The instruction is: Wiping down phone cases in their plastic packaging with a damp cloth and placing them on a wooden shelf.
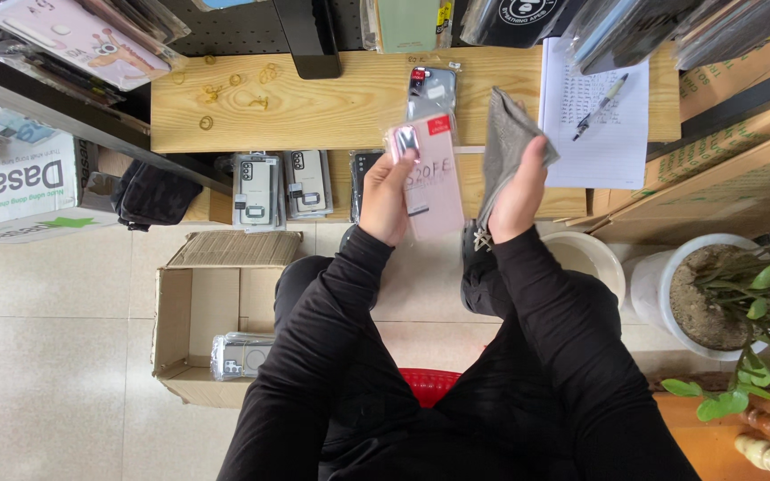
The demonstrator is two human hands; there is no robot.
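Wiping in hand: a pink phone case (430, 174) is gripped by the closed left hand (388, 198) above the wooden bench (314, 107), a grey cloth (505, 142) is clutched in the right hand (520, 191) beside it, and cloth-to-case contact is judged due next.

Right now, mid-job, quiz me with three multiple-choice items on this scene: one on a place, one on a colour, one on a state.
1. Where does the open brown cardboard box stand?
A. on the wooden table
B. on the tiled floor, at the person's left
C. on the red stool

2. What colour is the flat packaged phone case in the left hand?
A. pink
B. green
C. black

3. What does the right hand do?
A. rests empty
B. writes with the pen
C. grips a grey cloth

Answers: 1 B, the box sits on floor tiles below the table edge; 2 A, its face shows pale pink; 3 C, the fingers close round the cloth.
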